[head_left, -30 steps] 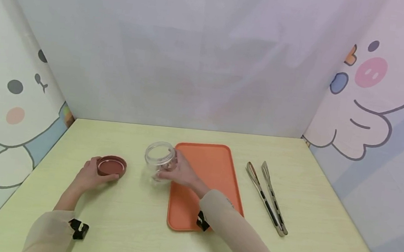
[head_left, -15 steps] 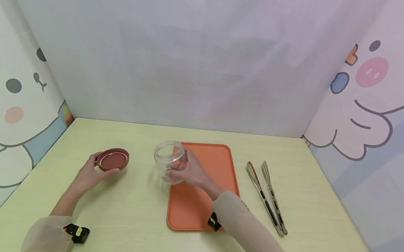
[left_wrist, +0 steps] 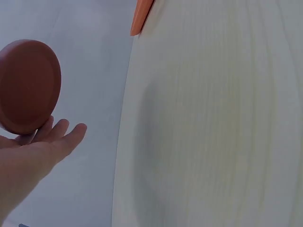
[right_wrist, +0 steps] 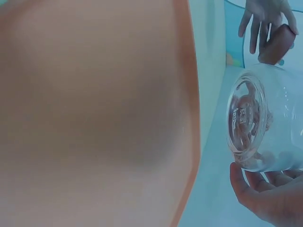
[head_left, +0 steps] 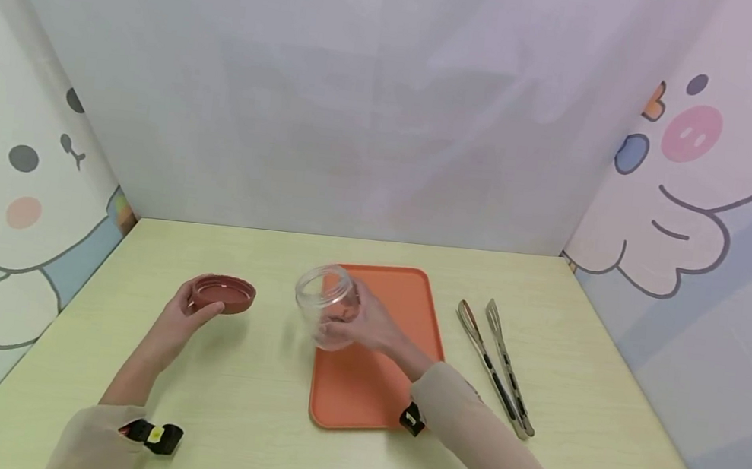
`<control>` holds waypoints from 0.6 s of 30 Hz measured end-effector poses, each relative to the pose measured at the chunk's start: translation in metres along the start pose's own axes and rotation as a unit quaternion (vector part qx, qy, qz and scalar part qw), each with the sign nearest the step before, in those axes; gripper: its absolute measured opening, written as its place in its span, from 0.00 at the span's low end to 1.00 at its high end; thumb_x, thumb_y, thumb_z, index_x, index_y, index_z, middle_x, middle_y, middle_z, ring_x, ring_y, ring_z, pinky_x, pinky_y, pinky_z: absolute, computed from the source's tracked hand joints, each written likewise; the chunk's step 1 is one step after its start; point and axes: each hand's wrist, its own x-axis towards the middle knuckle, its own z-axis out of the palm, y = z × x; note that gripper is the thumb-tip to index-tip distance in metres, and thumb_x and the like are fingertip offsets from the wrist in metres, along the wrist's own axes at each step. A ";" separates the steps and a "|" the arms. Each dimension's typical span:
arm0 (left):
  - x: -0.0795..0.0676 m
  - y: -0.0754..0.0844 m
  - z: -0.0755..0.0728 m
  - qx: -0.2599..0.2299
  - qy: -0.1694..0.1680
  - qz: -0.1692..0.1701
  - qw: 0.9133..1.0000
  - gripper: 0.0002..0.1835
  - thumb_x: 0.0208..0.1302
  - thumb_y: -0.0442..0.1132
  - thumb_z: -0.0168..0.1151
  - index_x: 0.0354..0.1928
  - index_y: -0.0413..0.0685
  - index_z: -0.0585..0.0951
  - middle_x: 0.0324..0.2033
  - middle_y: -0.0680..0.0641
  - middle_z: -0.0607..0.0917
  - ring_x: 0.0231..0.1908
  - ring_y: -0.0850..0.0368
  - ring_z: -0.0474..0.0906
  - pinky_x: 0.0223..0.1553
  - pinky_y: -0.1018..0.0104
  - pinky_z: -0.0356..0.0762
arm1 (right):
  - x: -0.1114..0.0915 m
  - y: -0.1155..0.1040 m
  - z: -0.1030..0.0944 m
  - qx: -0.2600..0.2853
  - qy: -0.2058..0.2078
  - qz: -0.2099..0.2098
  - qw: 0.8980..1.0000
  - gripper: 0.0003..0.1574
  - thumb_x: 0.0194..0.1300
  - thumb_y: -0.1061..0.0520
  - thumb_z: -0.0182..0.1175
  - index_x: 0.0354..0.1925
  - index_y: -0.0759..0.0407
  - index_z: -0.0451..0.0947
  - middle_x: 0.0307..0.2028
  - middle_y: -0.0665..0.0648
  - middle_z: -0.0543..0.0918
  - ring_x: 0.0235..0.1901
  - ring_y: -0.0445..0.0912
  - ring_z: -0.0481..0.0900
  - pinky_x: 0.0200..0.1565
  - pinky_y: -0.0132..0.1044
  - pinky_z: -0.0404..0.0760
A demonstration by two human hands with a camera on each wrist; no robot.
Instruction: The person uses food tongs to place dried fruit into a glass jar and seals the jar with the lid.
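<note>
My left hand (head_left: 176, 318) holds a round reddish-brown lid (head_left: 223, 296) by its edge, raised off the table on the left. Its hollow, ridged inside shows in the head view; the left wrist view has its smooth outer face. Around the side of a clear jar (head_left: 322, 307) my right hand (head_left: 372, 324) keeps its grip. The uncapped jar leans a little to the left, held over the left edge of an orange tray (head_left: 358, 405). Brownish shapes show through its base (right_wrist: 245, 116) in the right wrist view; whether they are contents or fingers I cannot tell.
Metal tongs (head_left: 500, 374) with dark grip sections lie to the right of the tray, spread towards the back. A pale curtain (head_left: 368, 111) closes off the table's far edge, and cartoon-printed sheets stand at both sides.
My left hand has lifted the lid off the table, moved it rightward and tipped it. The jar has shifted right in my right hand, from beside the tray to over its left edge.
</note>
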 end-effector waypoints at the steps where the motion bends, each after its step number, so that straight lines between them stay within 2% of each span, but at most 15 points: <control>1: -0.001 0.001 0.001 -0.010 -0.003 0.008 1.000 0.35 0.63 0.43 0.52 0.65 0.41 0.47 0.56 0.39 0.57 0.52 0.57 0.63 0.42 0.80 0.67 | -0.002 -0.001 -0.001 0.000 -0.003 -0.002 1.000 0.49 0.46 0.50 0.68 0.62 0.55 0.55 0.50 0.50 0.70 0.46 0.45 0.70 0.43 0.42 0.70; 5: -0.002 0.007 0.006 -0.068 -0.021 0.042 0.997 0.31 0.63 0.36 0.52 0.64 0.43 0.50 0.53 0.39 0.56 0.45 0.65 0.68 0.42 0.76 0.69 | -0.008 -0.006 -0.006 -0.007 -0.017 -0.028 0.999 0.47 0.47 0.54 0.66 0.62 0.57 0.55 0.51 0.51 0.69 0.48 0.49 0.69 0.42 0.43 0.71; 10: -0.002 0.012 0.010 -0.105 -0.031 0.051 0.993 0.28 0.63 0.33 0.51 0.62 0.50 0.54 0.53 0.38 0.55 0.42 0.65 0.71 0.41 0.74 0.71 | -0.012 -0.020 -0.012 0.048 -0.055 -0.111 0.991 0.41 0.46 0.61 0.64 0.59 0.61 0.60 0.50 0.61 0.71 0.46 0.54 0.70 0.37 0.49 0.75; 12: -0.002 0.013 0.010 -0.107 -0.032 0.053 0.992 0.28 0.63 0.32 0.51 0.62 0.50 0.54 0.53 0.38 0.55 0.42 0.65 0.71 0.40 0.73 0.72 | -0.012 -0.021 -0.012 0.070 -0.066 -0.126 0.987 0.39 0.46 0.64 0.62 0.58 0.62 0.62 0.48 0.64 0.71 0.46 0.56 0.70 0.35 0.49 0.76; 15: -0.003 0.016 0.012 -0.107 -0.033 0.057 0.992 0.29 0.63 0.32 0.51 0.63 0.49 0.54 0.53 0.38 0.55 0.42 0.64 0.72 0.41 0.73 0.72 | -0.014 -0.015 -0.013 0.057 -0.057 -0.101 0.992 0.43 0.45 0.63 0.64 0.60 0.60 0.60 0.51 0.61 0.66 0.48 0.52 0.69 0.36 0.45 0.76; 18: -0.004 0.017 0.012 -0.110 -0.033 0.061 0.992 0.30 0.63 0.32 0.51 0.64 0.47 0.52 0.54 0.38 0.55 0.43 0.65 0.71 0.41 0.73 0.71 | -0.017 -0.004 -0.014 0.014 -0.038 -0.054 0.998 0.49 0.45 0.57 0.67 0.63 0.55 0.55 0.53 0.57 0.59 0.50 0.49 0.66 0.39 0.40 0.76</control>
